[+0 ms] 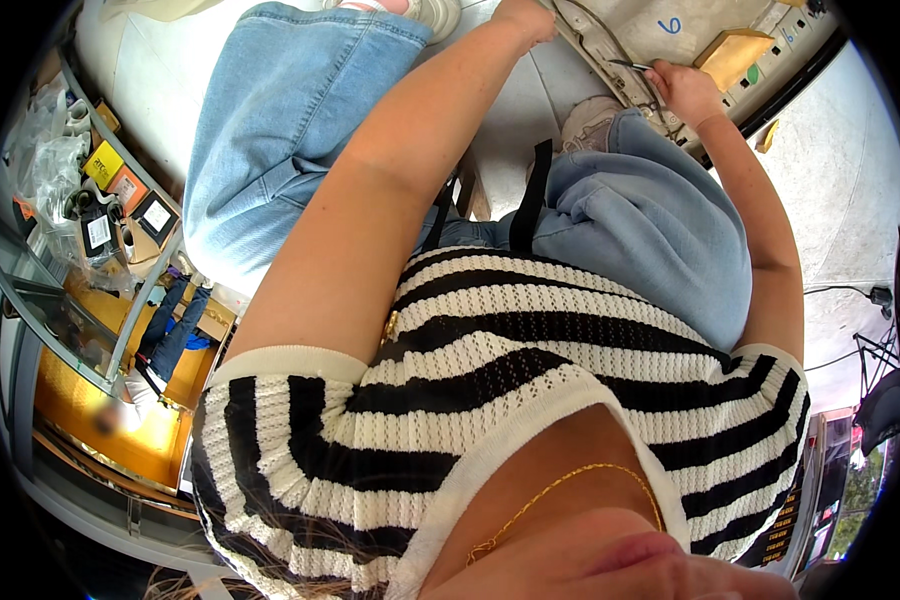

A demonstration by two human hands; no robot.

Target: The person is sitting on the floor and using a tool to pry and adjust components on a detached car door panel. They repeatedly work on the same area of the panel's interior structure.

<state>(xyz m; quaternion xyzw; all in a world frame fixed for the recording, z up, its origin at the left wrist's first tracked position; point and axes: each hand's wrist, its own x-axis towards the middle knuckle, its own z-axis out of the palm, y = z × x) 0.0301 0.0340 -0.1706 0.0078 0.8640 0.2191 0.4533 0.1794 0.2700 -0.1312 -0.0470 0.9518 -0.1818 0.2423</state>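
My right hand is closed around a slim pointed tool, its narrow silver-and-dark end sticking out to the left. It rests at the lower edge of a large beige panel. Along that edge runs a metal frame strip with a dark cable. At the upper edge of the view, my left hand is at the panel's left side with its fingers curled. What those fingers hold, if anything, is hidden. Beside my right hand, a tan block lies on the panel.
My jeans-clad knees and a shoe are just below the panel. To the left, a glass-sided cabinet carries small boxes and clear plastic bags. Black cables lie at the right on the pale floor.
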